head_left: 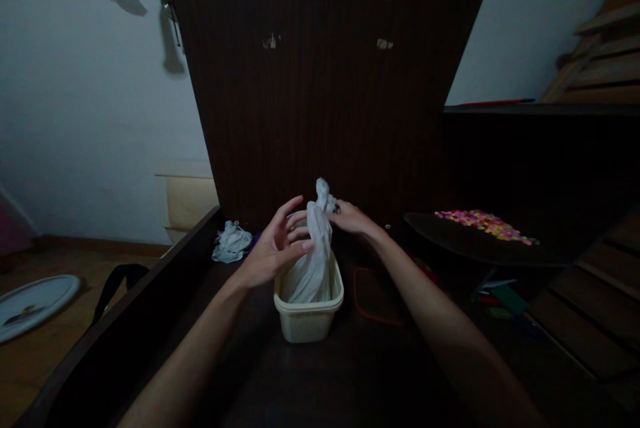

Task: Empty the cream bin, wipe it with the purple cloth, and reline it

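A whitish plastic bag (316, 261), twisted at its top, stands partly inside a cream plastic tub (307, 321) on the dark tabletop. My right hand (350, 216) is closed on the twisted upper part of the bag, though the bag hides some of its fingertips. Beside the bag on its left is my left hand (281, 241), with fingers spread and curved toward it; the thumb reaches the bag's side. What the bag contains cannot be made out.
A crumpled white bag (231, 242) lies at the back left. Right of the tub is a reddish rectangular lid or outline (379, 296). Small pink and yellow pieces (487, 225) cover part of a dark shelf (440, 238) at the right. A raised board (145, 301) edges the left side.
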### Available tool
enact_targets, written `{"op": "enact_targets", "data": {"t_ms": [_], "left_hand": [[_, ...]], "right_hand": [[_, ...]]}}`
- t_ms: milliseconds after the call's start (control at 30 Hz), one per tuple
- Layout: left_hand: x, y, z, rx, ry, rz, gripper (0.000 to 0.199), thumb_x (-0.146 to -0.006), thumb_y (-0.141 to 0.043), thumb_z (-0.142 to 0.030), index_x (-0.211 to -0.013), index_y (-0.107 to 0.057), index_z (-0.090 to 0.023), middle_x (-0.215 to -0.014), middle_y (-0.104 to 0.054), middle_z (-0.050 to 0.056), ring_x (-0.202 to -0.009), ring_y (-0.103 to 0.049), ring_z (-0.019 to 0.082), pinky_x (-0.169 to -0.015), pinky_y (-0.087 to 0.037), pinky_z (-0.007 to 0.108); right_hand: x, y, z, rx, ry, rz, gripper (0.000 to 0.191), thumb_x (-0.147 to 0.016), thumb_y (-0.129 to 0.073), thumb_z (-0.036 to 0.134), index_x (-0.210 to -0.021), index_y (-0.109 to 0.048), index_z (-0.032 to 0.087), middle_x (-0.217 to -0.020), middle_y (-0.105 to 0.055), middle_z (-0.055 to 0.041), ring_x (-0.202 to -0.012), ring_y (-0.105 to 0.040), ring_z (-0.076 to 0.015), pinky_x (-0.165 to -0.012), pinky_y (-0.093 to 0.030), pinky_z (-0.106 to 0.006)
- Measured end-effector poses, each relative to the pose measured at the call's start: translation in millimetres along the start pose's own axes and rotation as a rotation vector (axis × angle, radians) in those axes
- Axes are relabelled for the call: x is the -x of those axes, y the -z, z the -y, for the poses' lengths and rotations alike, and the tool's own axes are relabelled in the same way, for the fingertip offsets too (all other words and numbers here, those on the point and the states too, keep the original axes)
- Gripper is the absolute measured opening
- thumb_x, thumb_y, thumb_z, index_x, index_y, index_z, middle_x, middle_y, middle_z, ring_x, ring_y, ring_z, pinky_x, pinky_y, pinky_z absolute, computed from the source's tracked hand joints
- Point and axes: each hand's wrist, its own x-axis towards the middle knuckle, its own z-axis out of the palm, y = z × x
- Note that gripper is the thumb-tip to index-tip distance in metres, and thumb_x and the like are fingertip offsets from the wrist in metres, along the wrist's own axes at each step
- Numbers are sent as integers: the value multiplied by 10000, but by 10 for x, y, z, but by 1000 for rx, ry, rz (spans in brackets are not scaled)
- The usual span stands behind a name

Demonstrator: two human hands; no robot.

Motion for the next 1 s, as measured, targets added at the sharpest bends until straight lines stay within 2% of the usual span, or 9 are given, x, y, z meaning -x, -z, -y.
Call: {"op": "enact_targets", "data": {"t_ms": [133,267,333,433,500,667,800,900,1000], "left_hand": [[-4,-15,10,8,-41,-22,849,-764,-867,-179,-1487,-447,-327,-1578,-496,143,-1346,-598,305,-1068,-543,436],[-27,-41,42,0,14,4,756,-822,-809,-176,-1466,-427,-272,-1424,-654,159,-1340,-613,296,-1058,-524,424],[-44,-59,63,22,26,16,717,-843,-765,-166,-1456,-403,-251,-1272,-741,145,-1226,-689,278,-1011,-534,416],[-69,-78,81,56,-19,-4,639,-800,-732,-122,-1358,-442,-236,-1108,-780,90,-1058,-751,249,-976,-536,409],[-80,-80,75,47,-50,-73,541,-759,-711,-92,-1237,-497,-229,-1026,-766,47,-970,-754,211,-918,-547,363],[-89,-62,41,18,-99,-268,423,-668,-719,-79,-1025,-544,-224,-894,-680,-25,-883,-698,142,-798,-552,262],[-97,8,55,-225,-109,-381,281,-674,-743,-123,-891,-581,-199,-854,-659,-20,-829,-660,138,-775,-533,262],[-102,72,89,-430,-37,-388,169,-703,-751,-195,-820,-628,-186,-802,-669,-12,-753,-628,148,-712,-507,263],[-111,72,117,-424,61,-327,195,-787,-749,-362,-828,-680,-185,-807,-715,10,-779,-661,189,-721,-524,293]], "right_hand": [[138,64,21,110,-98,174,479,-816,-789,427,-447,-589,197,-373,-515,-4,-420,-499,-130,-519,-434,-266],[301,28,185,12,-111,305,681,-963,-477,713,-607,-695,174,-598,-691,-75,-531,-615,-150,-566,-506,-280],[369,8,251,-73,-77,371,672,-922,-504,764,-729,-739,164,-719,-739,-89,-623,-663,-159,-601,-530,-283],[435,-8,280,-193,12,422,445,-710,-855,586,-766,-732,162,-700,-715,-28,-650,-652,-135,-601,-501,-245],[460,-17,268,-229,45,409,368,-622,-930,429,-752,-708,166,-690,-697,6,-652,-636,-116,-604,-481,-229],[509,-42,237,-379,41,317,306,-594,-894,249,-722,-624,181,-699,-689,21,-653,-634,-117,-633,-488,-254],[563,-70,257,-489,91,259,304,-567,-822,181,-719,-560,200,-661,-625,57,-599,-567,-95,-585,-436,-227],[613,-98,290,-525,145,245,263,-574,-744,197,-731,-533,216,-655,-569,72,-588,-517,-87,-557,-395,-211],[664,-131,318,-523,188,255,223,-563,-688,212,-732,-544,223,-649,-539,70,-571,-474,-93,-515,-339,-211]]}}
